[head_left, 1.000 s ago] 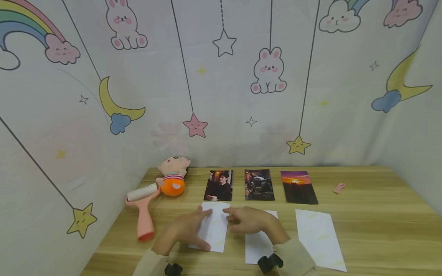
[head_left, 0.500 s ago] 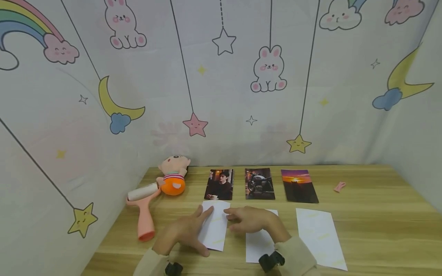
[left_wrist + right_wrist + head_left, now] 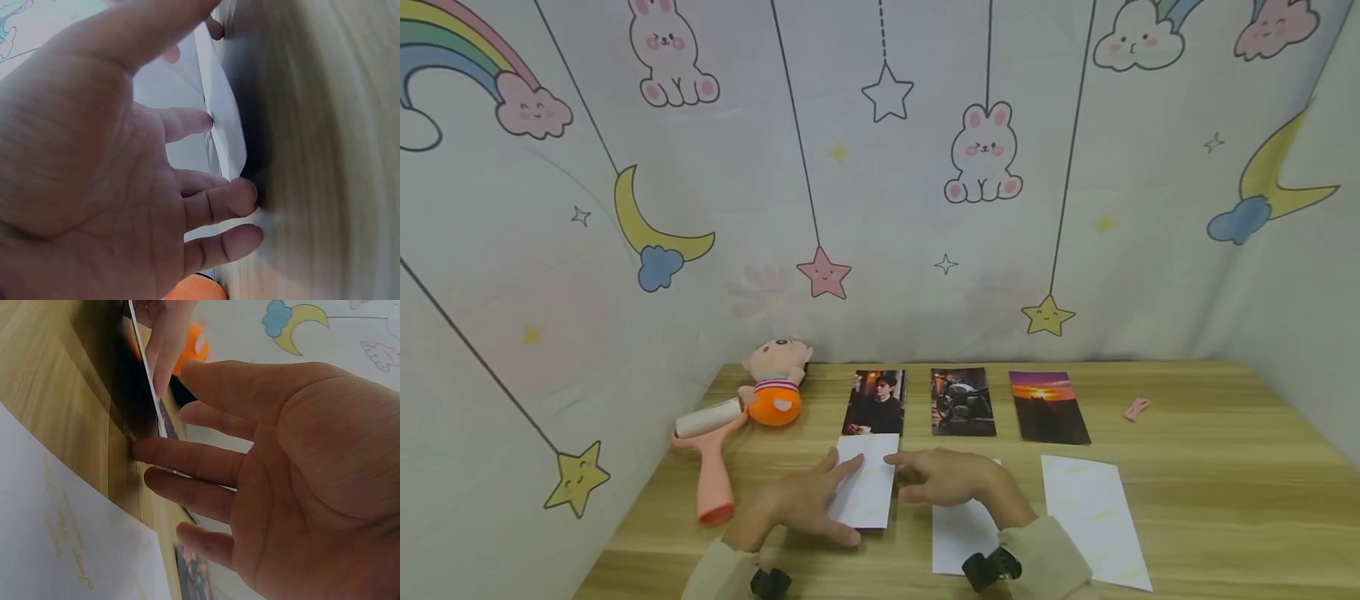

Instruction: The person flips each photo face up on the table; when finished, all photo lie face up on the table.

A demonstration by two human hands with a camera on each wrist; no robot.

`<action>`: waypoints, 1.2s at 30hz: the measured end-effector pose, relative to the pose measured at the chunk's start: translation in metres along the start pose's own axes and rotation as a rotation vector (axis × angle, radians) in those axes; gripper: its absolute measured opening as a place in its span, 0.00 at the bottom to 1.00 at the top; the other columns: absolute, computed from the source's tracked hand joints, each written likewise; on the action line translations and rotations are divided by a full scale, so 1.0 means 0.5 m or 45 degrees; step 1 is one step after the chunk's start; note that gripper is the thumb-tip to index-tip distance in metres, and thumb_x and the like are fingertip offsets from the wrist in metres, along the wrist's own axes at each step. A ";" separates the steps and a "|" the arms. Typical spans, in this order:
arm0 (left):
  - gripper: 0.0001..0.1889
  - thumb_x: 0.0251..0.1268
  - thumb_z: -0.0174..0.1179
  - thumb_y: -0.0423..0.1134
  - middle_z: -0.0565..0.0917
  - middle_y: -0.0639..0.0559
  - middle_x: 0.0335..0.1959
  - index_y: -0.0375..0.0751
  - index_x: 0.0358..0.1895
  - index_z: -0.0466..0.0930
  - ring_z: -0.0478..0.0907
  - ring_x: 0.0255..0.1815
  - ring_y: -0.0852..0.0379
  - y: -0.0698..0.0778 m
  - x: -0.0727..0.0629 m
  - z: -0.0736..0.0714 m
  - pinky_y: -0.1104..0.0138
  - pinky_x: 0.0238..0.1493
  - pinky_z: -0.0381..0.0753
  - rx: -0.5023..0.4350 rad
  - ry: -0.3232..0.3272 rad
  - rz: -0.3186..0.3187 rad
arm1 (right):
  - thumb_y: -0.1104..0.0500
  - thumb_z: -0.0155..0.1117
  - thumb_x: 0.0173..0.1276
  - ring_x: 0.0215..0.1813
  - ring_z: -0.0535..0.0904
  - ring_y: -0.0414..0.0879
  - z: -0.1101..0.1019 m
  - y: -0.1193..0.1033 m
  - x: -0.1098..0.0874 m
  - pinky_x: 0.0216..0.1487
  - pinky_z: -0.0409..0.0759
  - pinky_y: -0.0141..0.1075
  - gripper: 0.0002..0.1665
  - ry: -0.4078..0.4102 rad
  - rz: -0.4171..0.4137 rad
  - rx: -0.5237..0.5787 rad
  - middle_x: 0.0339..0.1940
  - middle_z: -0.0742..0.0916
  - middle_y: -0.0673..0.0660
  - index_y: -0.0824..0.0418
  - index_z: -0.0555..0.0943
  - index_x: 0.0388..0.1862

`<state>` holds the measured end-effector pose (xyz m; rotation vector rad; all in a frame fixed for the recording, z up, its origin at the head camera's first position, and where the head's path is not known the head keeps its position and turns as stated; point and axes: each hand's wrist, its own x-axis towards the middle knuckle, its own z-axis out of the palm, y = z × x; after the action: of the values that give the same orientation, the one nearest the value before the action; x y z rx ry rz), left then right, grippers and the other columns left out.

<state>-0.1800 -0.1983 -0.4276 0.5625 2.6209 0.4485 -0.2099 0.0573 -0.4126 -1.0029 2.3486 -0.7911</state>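
A white-backed photo print (image 3: 869, 492) lies between both hands, its near edge raised above the table with dark shadow below. My left hand (image 3: 805, 502) holds it by the left side and near edge, one fingertip over the white back. In the left wrist view, the print (image 3: 224, 115) bends slightly past the fingers (image 3: 212, 203). My right hand (image 3: 951, 477) reaches its index finger to the print's right edge. The right wrist view shows the right hand's fingers (image 3: 194, 459) fairly straight, the thumb apart, and the print (image 3: 149, 378) edge-on. Its underside is mostly hidden.
Two more white-backed prints (image 3: 958, 537) (image 3: 1093, 525) lie to the right. Behind stand in a row a portrait photo (image 3: 876, 404), a motorcycle photo (image 3: 962, 402) and a sunset photo (image 3: 1049, 408). A lint roller (image 3: 711, 458), a plush toy (image 3: 775, 383) and a pink clip (image 3: 1137, 408) flank them.
The print between my hands has risen at its near edge and shifted slightly away, now overlapping the portrait photo's lower edge in view. Both hands have barely moved.
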 end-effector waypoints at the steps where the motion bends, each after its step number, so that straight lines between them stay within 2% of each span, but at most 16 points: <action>1: 0.55 0.52 0.72 0.63 0.49 0.23 0.76 0.47 0.80 0.53 0.63 0.71 0.30 0.001 0.000 -0.001 0.42 0.65 0.69 -0.006 -0.005 0.007 | 0.55 0.61 0.74 0.67 0.75 0.53 0.001 0.000 0.001 0.67 0.71 0.47 0.32 -0.003 -0.003 0.010 0.66 0.80 0.61 0.61 0.68 0.74; 4: 0.54 0.55 0.70 0.63 0.49 0.22 0.76 0.47 0.80 0.53 0.63 0.71 0.30 0.003 0.002 -0.001 0.42 0.65 0.68 -0.021 -0.015 0.032 | 0.56 0.61 0.74 0.63 0.78 0.48 0.002 -0.002 0.003 0.65 0.73 0.44 0.33 -0.008 -0.023 0.012 0.65 0.81 0.60 0.61 0.68 0.74; 9: 0.55 0.55 0.69 0.64 0.49 0.23 0.76 0.48 0.81 0.50 0.63 0.72 0.32 0.007 0.000 -0.004 0.42 0.66 0.67 -0.051 -0.056 0.065 | 0.54 0.60 0.74 0.49 0.80 0.41 -0.005 -0.007 0.002 0.52 0.79 0.38 0.33 0.010 -0.055 -0.006 0.56 0.84 0.56 0.58 0.67 0.75; 13: 0.56 0.57 0.69 0.62 0.47 0.20 0.76 0.45 0.81 0.47 0.58 0.74 0.32 0.008 -0.002 -0.008 0.43 0.68 0.64 -0.093 -0.067 0.146 | 0.53 0.60 0.75 0.45 0.80 0.39 -0.012 -0.011 -0.004 0.46 0.79 0.37 0.33 0.043 -0.063 -0.010 0.52 0.85 0.54 0.57 0.66 0.76; 16: 0.55 0.59 0.69 0.59 0.47 0.20 0.75 0.40 0.81 0.46 0.56 0.75 0.33 0.006 0.000 -0.010 0.44 0.70 0.62 -0.132 -0.053 0.232 | 0.53 0.59 0.76 0.45 0.81 0.41 -0.017 -0.013 -0.011 0.46 0.80 0.38 0.33 0.068 -0.066 0.006 0.53 0.85 0.56 0.56 0.65 0.77; 19: 0.54 0.61 0.68 0.58 0.52 0.26 0.77 0.36 0.80 0.45 0.59 0.74 0.39 0.004 0.003 -0.008 0.49 0.71 0.63 -0.170 -0.039 0.326 | 0.53 0.59 0.77 0.52 0.82 0.46 -0.021 -0.015 -0.017 0.51 0.80 0.42 0.34 0.091 -0.073 0.037 0.57 0.84 0.60 0.56 0.64 0.78; 23: 0.52 0.64 0.66 0.56 0.56 0.35 0.77 0.33 0.80 0.45 0.64 0.70 0.49 0.006 0.008 -0.006 0.58 0.70 0.64 -0.218 -0.041 0.412 | 0.52 0.57 0.78 0.59 0.80 0.52 -0.027 -0.017 -0.025 0.56 0.79 0.46 0.34 0.121 -0.094 0.056 0.61 0.82 0.63 0.56 0.63 0.78; 26: 0.51 0.66 0.65 0.56 0.55 0.36 0.78 0.35 0.80 0.46 0.64 0.68 0.52 0.010 0.010 -0.006 0.60 0.70 0.64 -0.248 -0.052 0.417 | 0.51 0.55 0.78 0.60 0.80 0.55 -0.033 -0.018 -0.033 0.58 0.78 0.49 0.34 0.136 -0.108 0.046 0.62 0.82 0.64 0.55 0.61 0.79; 31: 0.50 0.67 0.63 0.58 0.53 0.37 0.79 0.36 0.80 0.45 0.62 0.71 0.49 0.015 0.011 -0.006 0.57 0.72 0.62 -0.304 -0.077 0.411 | 0.51 0.54 0.79 0.62 0.79 0.57 -0.040 -0.020 -0.042 0.61 0.76 0.53 0.34 0.160 -0.140 0.016 0.61 0.83 0.63 0.56 0.60 0.79; 35: 0.50 0.68 0.62 0.56 0.52 0.37 0.80 0.36 0.81 0.43 0.58 0.75 0.46 0.020 0.008 -0.008 0.54 0.73 0.59 -0.345 -0.083 0.440 | 0.51 0.54 0.79 0.62 0.79 0.57 -0.045 -0.024 -0.045 0.62 0.74 0.55 0.36 0.184 -0.175 0.016 0.60 0.84 0.62 0.56 0.58 0.80; 36: 0.49 0.69 0.62 0.56 0.53 0.37 0.79 0.36 0.81 0.43 0.60 0.73 0.48 0.021 0.007 -0.010 0.56 0.72 0.61 -0.346 -0.075 0.448 | 0.51 0.54 0.79 0.62 0.79 0.57 -0.046 -0.025 -0.045 0.62 0.74 0.55 0.36 0.189 -0.178 0.021 0.60 0.84 0.62 0.56 0.57 0.81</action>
<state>-0.1818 -0.1888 -0.4206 0.9294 2.3529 0.8660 -0.2036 0.0744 -0.3835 -1.1476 2.4113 -0.9666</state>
